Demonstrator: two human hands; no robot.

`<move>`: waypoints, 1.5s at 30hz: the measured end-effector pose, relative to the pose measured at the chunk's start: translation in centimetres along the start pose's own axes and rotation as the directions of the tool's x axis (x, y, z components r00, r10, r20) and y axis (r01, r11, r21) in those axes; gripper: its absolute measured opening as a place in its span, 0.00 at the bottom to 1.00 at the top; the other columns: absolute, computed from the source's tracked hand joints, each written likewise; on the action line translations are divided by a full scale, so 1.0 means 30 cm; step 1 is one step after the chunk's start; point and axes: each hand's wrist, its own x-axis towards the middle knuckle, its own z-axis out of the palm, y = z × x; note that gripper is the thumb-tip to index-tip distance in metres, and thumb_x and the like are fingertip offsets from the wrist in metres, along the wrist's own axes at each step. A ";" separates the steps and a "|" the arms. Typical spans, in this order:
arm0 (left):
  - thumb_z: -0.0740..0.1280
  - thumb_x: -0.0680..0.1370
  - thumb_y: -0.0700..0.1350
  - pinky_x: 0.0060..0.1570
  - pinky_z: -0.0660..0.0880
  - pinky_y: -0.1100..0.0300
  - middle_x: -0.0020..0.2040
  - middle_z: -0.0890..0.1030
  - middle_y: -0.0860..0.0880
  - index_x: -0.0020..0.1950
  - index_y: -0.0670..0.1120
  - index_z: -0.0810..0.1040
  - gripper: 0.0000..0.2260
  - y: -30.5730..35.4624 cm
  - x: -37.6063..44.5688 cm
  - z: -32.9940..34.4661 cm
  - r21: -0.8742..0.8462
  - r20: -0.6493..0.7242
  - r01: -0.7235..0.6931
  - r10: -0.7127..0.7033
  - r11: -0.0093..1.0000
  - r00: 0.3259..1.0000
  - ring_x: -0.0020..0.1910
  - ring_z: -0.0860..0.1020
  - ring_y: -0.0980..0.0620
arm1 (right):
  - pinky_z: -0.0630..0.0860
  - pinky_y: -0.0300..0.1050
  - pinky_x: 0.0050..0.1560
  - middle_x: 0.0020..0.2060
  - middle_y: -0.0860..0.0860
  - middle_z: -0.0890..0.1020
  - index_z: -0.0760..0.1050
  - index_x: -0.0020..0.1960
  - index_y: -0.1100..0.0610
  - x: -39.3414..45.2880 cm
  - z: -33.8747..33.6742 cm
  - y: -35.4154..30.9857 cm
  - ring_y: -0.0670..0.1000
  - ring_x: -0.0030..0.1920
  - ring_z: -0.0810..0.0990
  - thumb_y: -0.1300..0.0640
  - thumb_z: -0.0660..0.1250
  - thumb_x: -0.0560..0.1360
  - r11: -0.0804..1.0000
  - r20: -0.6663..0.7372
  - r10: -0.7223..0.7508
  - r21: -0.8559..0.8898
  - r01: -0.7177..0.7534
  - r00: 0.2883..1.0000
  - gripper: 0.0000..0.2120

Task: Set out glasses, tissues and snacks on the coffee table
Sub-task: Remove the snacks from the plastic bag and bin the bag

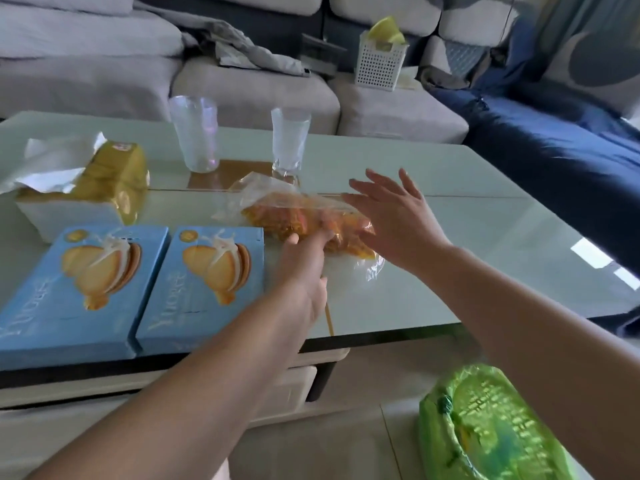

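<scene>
Placing snacks: looks like the person is settling the clear snack bag (304,220) mid-worktop (485,216), just near of the two glasses (195,133).
Next move: probably just letting go and squaring it up beside the biscuit boxes (204,282).
Left hand (304,271): fingers reach into the bag's near edge, touching it; grip hidden, can't tell.
Right hand (394,216): spread flat, resting against the bag's right end.
Tissues (83,188): already out, far left.
</scene>
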 end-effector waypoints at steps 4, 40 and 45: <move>0.71 0.65 0.51 0.66 0.67 0.47 0.66 0.71 0.51 0.72 0.53 0.64 0.37 0.005 0.076 0.027 0.028 -0.184 -0.085 0.089 0.996 0.979 0.64 0.71 0.48 | 0.52 0.53 0.73 0.66 0.46 0.75 0.68 0.68 0.44 0.098 0.068 0.030 0.51 0.69 0.68 0.49 0.61 0.75 0.995 0.222 0.038 -0.102 -0.015 0.974 0.21; 0.69 0.75 0.39 0.37 0.79 0.58 0.44 0.82 0.46 0.52 0.44 0.78 0.07 -0.021 -0.030 0.178 0.097 0.188 -0.145 0.125 0.985 0.974 0.34 0.79 0.52 | 0.78 0.50 0.50 0.51 0.57 0.83 0.76 0.51 0.59 -0.403 -0.235 0.368 0.54 0.48 0.82 0.61 0.57 0.80 -0.108 0.364 0.773 0.882 -0.458 0.520 0.09; 0.63 0.79 0.39 0.33 0.80 0.62 0.33 0.83 0.50 0.46 0.45 0.76 0.04 0.024 -0.062 0.179 -0.015 0.424 -0.122 0.117 0.992 0.898 0.29 0.81 0.56 | 0.75 0.47 0.48 0.57 0.60 0.79 0.69 0.66 0.61 -0.435 -0.257 0.409 0.57 0.51 0.79 0.64 0.62 0.77 0.060 0.289 0.809 0.826 -0.561 0.512 0.18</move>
